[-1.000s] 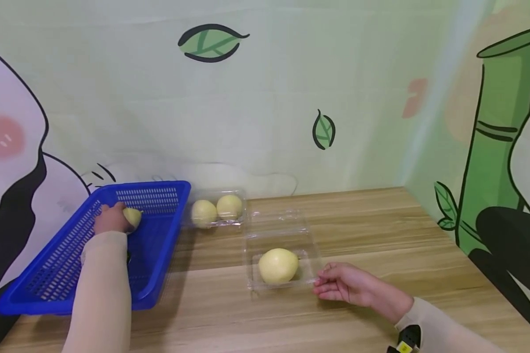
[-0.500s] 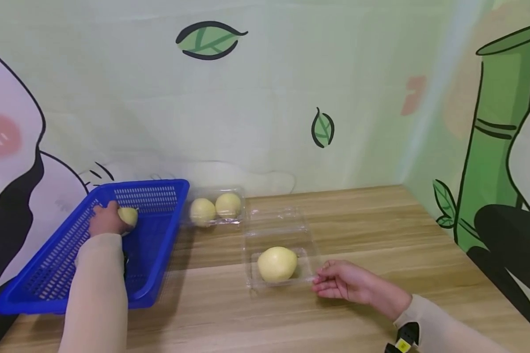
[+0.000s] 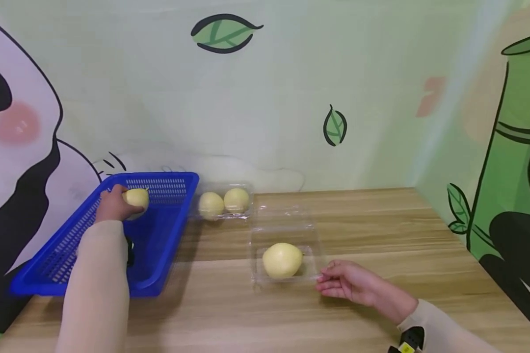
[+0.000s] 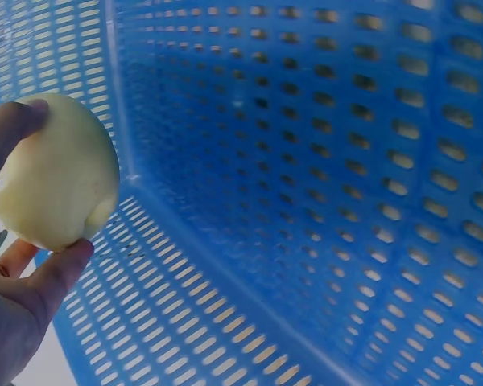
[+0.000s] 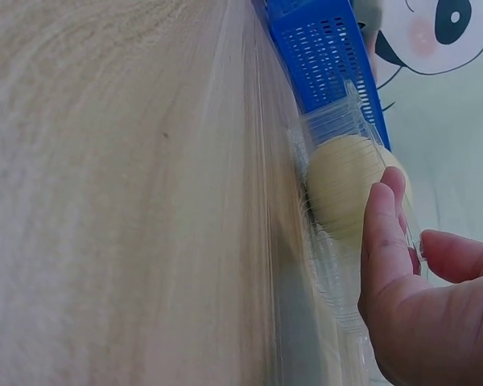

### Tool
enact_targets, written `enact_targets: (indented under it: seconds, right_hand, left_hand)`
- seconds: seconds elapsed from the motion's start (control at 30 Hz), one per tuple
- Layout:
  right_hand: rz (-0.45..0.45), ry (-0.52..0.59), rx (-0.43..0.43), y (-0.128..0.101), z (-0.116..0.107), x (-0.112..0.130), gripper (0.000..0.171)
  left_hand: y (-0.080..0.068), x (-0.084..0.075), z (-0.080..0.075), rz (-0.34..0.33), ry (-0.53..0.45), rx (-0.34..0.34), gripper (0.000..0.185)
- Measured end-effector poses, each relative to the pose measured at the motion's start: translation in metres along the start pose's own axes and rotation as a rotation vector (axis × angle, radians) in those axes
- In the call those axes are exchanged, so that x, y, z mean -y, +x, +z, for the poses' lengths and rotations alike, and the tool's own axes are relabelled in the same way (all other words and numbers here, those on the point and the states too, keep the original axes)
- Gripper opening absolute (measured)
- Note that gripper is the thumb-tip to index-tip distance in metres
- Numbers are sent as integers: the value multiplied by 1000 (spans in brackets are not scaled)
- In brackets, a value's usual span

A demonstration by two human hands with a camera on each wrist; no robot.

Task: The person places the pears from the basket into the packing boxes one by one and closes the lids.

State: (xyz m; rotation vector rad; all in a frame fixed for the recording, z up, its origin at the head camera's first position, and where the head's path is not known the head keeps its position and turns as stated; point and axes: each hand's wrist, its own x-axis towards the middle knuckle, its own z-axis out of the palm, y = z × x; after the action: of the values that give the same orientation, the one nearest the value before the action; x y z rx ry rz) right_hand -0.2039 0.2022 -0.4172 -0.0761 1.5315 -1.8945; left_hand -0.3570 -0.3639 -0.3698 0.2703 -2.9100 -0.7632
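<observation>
My left hand (image 3: pixel 114 206) grips a pale yellow fruit (image 3: pixel 137 197) above the far end of a blue mesh basket (image 3: pixel 163 245). In the left wrist view the fruit (image 4: pixel 56 173) sits between thumb and fingers (image 4: pixel 52 269), clear of the basket wall (image 4: pixel 322 185). My right hand (image 3: pixel 351 284) lies on the table and pinches the right rim of an open clear plastic box (image 3: pixel 311 272). A second yellow fruit (image 3: pixel 282 260) sits in that box. In the right wrist view, the fingers (image 5: pixel 385 229) and thumb sit on either side of the box's edge (image 5: pixel 330 265), beside the fruit (image 5: pixel 342 181).
A closed clear box (image 3: pixel 247 213) holding two yellow fruits (image 3: pixel 223 202) stands at the back next to the basket. The wooden table (image 3: pixel 380 220) meets a panda-and-bamboo printed wall behind and on the right. The basket (image 5: pixel 322 48) lies beyond the open box.
My left hand has lifted the fruit a little higher inside the basket. The right hand has stayed at the open box's rim. The head view has shifted slightly.
</observation>
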Motion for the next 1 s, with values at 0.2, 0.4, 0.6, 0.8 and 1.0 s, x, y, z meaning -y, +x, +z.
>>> enact_targets:
  seconds: [0.2, 0.4, 0.6, 0.8, 1.0]
  right_hand:
    - [3, 26, 17, 1, 1, 0, 13]
    - [-1, 44, 32, -1, 0, 2, 13]
    - [4, 40, 30, -1, -1, 2, 13]
    - [9, 40, 43, 0, 1, 0, 13]
    - [10, 28, 32, 1, 2, 1, 12]
  left_hand:
    - [-1, -5, -16, -7, -86, -31, 84]
    - [-2, -15, -24, 42, -164, -87, 81]
    - [-8, -25, -31, -7, -292, -78, 84]
    - [-15, -38, -41, -43, -423, -60, 90]
    - [-23, -54, -51, -63, -530, -37, 92]
